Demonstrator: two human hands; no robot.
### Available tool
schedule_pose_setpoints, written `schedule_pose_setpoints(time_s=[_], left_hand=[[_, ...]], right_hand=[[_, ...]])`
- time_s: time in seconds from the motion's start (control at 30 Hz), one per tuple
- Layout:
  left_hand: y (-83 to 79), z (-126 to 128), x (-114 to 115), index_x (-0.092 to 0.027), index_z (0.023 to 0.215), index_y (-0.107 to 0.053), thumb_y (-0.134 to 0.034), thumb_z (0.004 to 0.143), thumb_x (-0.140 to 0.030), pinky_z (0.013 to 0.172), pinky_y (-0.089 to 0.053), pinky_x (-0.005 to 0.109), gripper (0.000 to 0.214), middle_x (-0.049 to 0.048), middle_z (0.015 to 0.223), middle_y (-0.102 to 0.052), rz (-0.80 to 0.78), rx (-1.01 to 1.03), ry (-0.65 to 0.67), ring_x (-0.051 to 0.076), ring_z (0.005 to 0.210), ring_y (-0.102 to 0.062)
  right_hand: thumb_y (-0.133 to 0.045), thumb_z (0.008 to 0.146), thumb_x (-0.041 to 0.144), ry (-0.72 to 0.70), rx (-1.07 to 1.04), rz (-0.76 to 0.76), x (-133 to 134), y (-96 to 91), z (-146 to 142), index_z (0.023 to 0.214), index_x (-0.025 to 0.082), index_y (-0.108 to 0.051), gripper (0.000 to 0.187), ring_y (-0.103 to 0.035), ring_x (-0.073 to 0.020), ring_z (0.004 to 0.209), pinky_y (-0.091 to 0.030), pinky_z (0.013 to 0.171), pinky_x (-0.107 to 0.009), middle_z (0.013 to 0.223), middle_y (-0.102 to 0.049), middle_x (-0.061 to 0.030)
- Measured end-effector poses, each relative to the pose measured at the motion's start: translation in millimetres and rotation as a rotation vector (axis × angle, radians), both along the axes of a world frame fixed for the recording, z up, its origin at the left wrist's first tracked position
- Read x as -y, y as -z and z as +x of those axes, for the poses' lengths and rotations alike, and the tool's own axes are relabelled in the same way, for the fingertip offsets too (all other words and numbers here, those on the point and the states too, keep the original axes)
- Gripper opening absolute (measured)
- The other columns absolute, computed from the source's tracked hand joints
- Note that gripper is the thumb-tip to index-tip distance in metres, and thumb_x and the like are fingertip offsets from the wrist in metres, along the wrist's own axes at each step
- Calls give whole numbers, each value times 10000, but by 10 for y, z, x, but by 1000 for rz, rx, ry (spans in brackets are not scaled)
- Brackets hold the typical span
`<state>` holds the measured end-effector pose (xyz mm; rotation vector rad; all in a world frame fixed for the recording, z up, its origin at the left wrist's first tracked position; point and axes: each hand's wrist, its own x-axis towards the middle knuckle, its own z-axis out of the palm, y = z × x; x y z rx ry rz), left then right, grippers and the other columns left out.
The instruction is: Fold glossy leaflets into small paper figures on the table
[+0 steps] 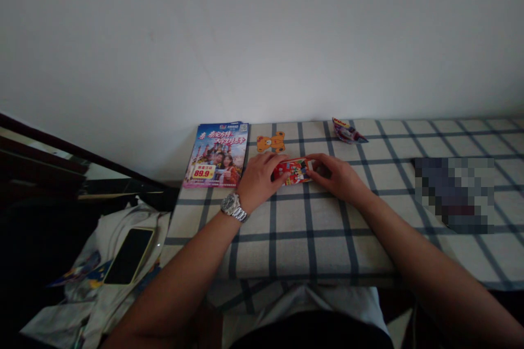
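Observation:
A small red printed paper point(295, 170) lies on the checked tablecloth point(311, 229) between my two hands. My left hand point(258, 179), with a metal watch on the wrist, presses on the paper's left end with fingers curled. At the paper's right end, my right hand point(338, 175) pinches it with bent fingers. An orange bear-shaped paper cutout point(271, 142) rests just beyond my left hand. A folded paper boat-like shape point(347, 131) in purple and red sits near the wall.
A stack of colourful flyers point(216, 154) lies at the table's back left corner. Left of the table, a phone point(129, 256) rests on a pile of cloth and papers. A blurred dark patch point(454, 192) covers part of the table's right side. A white wall stands behind.

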<state>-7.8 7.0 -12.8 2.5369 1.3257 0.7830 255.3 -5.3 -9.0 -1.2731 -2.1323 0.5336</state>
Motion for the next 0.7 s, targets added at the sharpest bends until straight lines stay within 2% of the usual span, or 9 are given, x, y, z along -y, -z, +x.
schedule_pose_setpoints(time_s=[0.2, 0.4, 0.7], left_hand=[[19, 7, -5, -229, 1335, -647, -733, 968, -373, 1032, -522, 498, 404, 99, 1251, -664, 4, -20, -45, 301, 1172, -624], [19, 4, -15, -234, 1344, -649, -757, 949, -333, 1042, -518, 492, 422, 89, 1258, -667, -11, -15, -22, 297, 1174, -620], [-1, 58, 19, -238, 1311, -675, -750, 957, -352, 1032, -523, 477, 380, 80, 1224, -676, -8, -15, 16, 286, 1146, -626]], right_hand=[[-645, 1004, 397, -29, 5, 61, -34, 35, 17, 1352, 242, -649, 381, -693, -239, 862, -589, 834, -392, 1011, -731, -73], [-645, 1006, 379, -9, -18, 84, -27, 12, 13, 1364, 250, -657, 381, -685, -261, 990, -591, 900, -413, 1134, -684, -100], [-673, 990, 348, 46, 24, 138, -89, 74, -3, 1126, 241, -745, 187, -685, -284, 996, -570, 908, -456, 1050, -701, -96]])
